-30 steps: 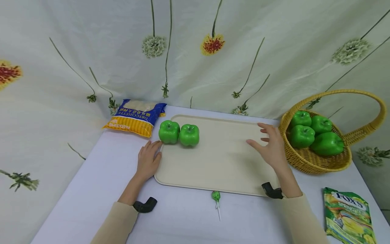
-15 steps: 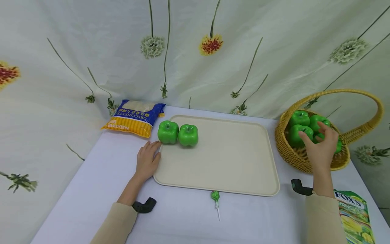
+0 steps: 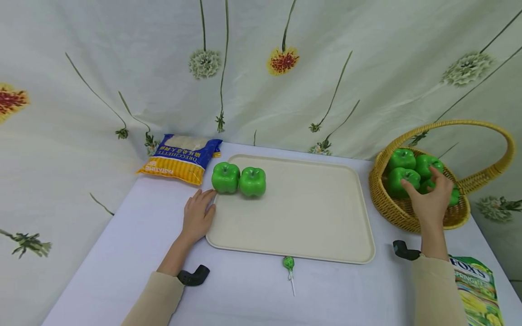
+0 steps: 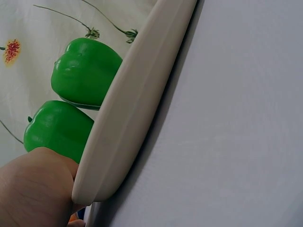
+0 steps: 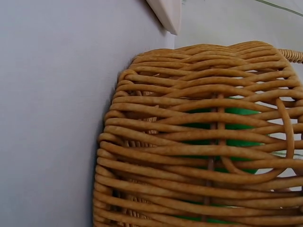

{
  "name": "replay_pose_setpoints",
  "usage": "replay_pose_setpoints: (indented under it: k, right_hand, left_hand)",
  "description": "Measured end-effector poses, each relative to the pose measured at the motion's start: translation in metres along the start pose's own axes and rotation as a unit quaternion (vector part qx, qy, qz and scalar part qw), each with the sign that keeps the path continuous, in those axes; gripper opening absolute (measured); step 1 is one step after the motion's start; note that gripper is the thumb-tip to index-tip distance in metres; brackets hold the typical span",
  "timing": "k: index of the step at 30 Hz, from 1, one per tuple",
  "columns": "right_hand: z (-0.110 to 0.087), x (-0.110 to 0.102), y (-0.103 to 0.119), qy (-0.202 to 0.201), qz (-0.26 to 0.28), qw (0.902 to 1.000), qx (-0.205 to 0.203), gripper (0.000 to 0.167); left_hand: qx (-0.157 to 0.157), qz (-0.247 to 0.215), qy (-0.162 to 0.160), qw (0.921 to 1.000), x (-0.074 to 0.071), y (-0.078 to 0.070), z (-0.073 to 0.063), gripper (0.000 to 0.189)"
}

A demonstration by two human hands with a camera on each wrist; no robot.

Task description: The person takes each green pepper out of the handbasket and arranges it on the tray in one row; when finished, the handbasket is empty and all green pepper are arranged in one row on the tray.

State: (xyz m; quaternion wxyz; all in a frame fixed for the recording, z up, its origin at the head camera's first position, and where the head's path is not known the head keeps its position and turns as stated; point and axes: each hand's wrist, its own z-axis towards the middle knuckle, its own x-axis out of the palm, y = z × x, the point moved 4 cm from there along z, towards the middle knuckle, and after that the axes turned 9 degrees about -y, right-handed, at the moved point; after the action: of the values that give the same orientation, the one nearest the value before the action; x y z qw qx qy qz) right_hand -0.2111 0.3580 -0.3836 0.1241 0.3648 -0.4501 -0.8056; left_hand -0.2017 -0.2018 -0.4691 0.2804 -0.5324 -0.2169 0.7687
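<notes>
My left hand [image 3: 198, 213] rests at the left edge of a beige tray [image 3: 310, 217], its fingertips near a green bell pepper [image 3: 225, 177]. A second bell pepper [image 3: 252, 181] sits beside it on the tray. In the left wrist view, the hand [image 4: 38, 189] is by the tray's rim [image 4: 128, 109]. My right hand [image 3: 433, 197] is over a wicker basket [image 3: 391, 217], thumb and index finger apart around green peppers. One green pepper [image 3: 454, 196] is partly under the palm; whether it is gripped is hidden. Only basket weave [image 5: 199, 151] shows in the right wrist view.
More green peppers [image 3: 402, 158] lie in the basket, under its tall arched handle [image 3: 505, 149]. A pasta bag [image 3: 179, 158] lies at the back left. A green lollipop [image 3: 288, 262] lies before the tray. My right sleeve partly covers a FOX'S candy pouch [image 3: 477, 290].
My right hand has moved right, from above the tray's right side to the peppers in the basket, and has barely shifted in the last half second. The left hand stays put.
</notes>
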Motion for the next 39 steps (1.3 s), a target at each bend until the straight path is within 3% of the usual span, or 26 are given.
replay_pose_setpoints:
  k: [8, 14, 21, 39]
  right_hand:
    - [0.005, 0.004, -0.003, 0.075, -0.031, 0.9966, 0.012, 0.088]
    - [0.009, 0.006, -0.005, 0.114, -0.019, 0.9929, 0.029, 0.095]
    - [0.013, 0.009, -0.008, 0.141, -0.017, 0.9885, 0.051, 0.095]
    - [0.017, 0.018, -0.013, 0.191, -0.036, 0.9800, 0.042, 0.095]
  left_hand:
    - [0.000, 0.003, 0.000, 1.0000, 0.000, -0.001, -0.001, 0.042]
    - [0.002, 0.001, -0.003, 1.0000, 0.000, -0.001, -0.002, 0.042]
    - [0.004, -0.001, -0.005, 1.0000, 0.000, -0.002, -0.002, 0.042]
    - [0.006, 0.003, -0.008, 0.9999, -0.001, -0.002, -0.001, 0.042]
